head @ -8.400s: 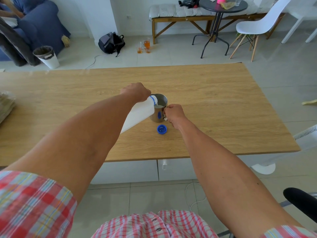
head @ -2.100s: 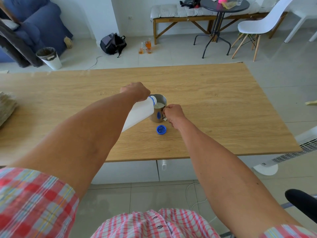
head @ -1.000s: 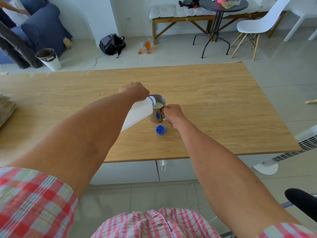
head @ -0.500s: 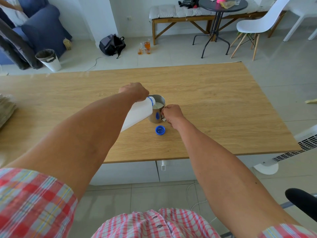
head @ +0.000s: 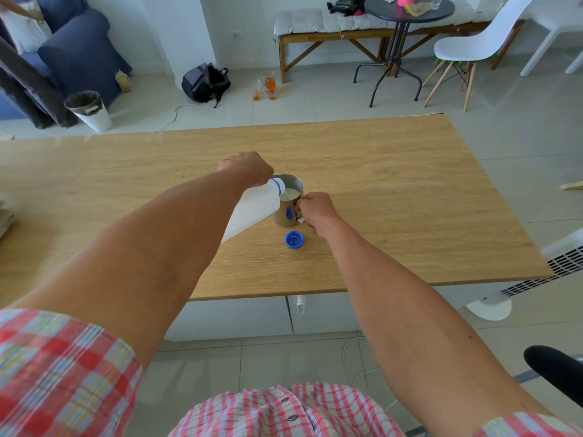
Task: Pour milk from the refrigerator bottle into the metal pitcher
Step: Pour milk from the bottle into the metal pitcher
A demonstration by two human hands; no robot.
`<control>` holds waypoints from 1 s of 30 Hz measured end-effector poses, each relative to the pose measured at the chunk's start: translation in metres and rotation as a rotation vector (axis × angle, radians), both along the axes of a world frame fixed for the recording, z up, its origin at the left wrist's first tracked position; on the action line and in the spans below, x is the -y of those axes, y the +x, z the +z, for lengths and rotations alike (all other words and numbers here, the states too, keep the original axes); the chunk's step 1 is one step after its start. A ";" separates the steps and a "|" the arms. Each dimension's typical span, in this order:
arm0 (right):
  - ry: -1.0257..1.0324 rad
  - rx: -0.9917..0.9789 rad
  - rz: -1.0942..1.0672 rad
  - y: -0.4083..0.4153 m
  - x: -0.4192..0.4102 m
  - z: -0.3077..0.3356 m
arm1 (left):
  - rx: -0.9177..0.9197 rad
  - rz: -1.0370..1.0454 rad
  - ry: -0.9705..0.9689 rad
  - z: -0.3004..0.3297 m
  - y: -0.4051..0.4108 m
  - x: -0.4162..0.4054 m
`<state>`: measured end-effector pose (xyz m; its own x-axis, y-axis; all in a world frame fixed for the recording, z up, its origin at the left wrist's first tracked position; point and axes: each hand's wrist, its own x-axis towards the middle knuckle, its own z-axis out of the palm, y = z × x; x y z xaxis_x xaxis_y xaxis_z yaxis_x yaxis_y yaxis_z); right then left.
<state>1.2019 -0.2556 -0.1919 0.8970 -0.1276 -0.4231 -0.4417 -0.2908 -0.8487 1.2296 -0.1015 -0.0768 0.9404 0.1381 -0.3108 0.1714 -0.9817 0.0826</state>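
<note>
My left hand grips a white plastic milk bottle with a blue neck ring, tilted steeply so its mouth rests over the rim of the metal pitcher. White milk shows inside the pitcher, well up its wall. My right hand is closed on the pitcher's handle at its right side. The pitcher stands on the wooden table near its middle. The bottle's blue cap lies upside down on the table just in front of the pitcher.
A stack of pale material lies at the table's left edge. A white fan heater stands beyond the right front corner. On the floor behind the table are a bin, a backpack and glass jugs.
The milk level in the pitcher has risen since the earliest frame. Both hands, the bottle and the pitcher have stayed almost where they were.
</note>
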 end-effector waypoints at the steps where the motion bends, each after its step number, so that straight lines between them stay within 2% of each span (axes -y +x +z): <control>1: 0.000 0.002 -0.001 0.000 0.000 0.000 | -0.001 0.000 0.003 0.000 0.000 0.000; 10: -0.015 -0.036 -0.065 0.001 -0.003 0.000 | 0.017 0.038 -0.057 -0.002 -0.008 -0.005; 15: 0.043 -0.078 -0.133 0.000 0.003 0.005 | 0.046 0.110 -0.188 -0.011 -0.017 -0.015; 20: 0.072 0.028 -0.151 -0.017 0.000 0.006 | 0.116 0.189 -0.346 -0.022 -0.030 -0.024; 26: -0.075 0.145 -0.228 -0.065 -0.009 -0.007 | 0.310 0.342 -0.521 -0.009 -0.051 -0.047; 30: -0.148 0.103 -0.160 -0.092 -0.015 -0.029 | 0.471 0.436 -0.674 -0.001 -0.068 -0.063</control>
<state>1.1102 -0.2402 -0.2207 0.8978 -0.3255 -0.2967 -0.4056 -0.3484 -0.8451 1.1620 -0.0388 -0.0777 0.8973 0.4381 -0.0536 0.3182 -0.5579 0.7664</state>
